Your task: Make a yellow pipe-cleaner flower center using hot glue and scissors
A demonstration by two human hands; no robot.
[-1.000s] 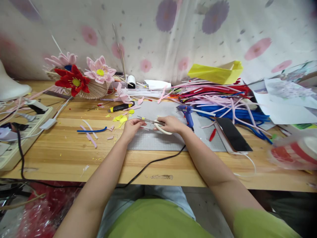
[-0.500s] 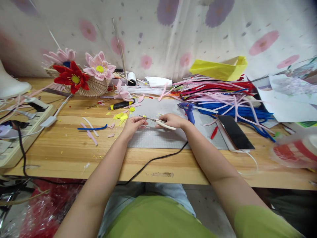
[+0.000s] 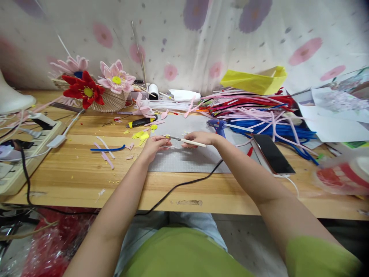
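Note:
My right hand (image 3: 194, 137) is closed round the white handles of slender-nosed pliers (image 3: 190, 142), whose metal jaws point left. At the jaw tips sits a small yellow piece (image 3: 167, 136), pinched by the fingertips of my left hand (image 3: 155, 145). How tightly the jaws grip it is too small to tell. Both hands are just above a grey cutting mat (image 3: 184, 163). Yellow scraps (image 3: 140, 135) lie beyond my left hand, near a black and yellow utility knife (image 3: 142, 121). Behind my right wrist lies a blue glue gun (image 3: 216, 125).
Pink, red and blue pipe cleaners (image 3: 245, 115) are heaped at the back right, beside a phone (image 3: 272, 154) and a plastic cup (image 3: 343, 175). Fuzzy flowers (image 3: 83, 92) stand at the back left, near a power strip (image 3: 34, 154). A black cable (image 3: 178, 186) crosses the table front.
The plier handles, apart before, now look closed together. My right forearm has swung outward to the right and covers more of the mat. My left hand stays almost in place.

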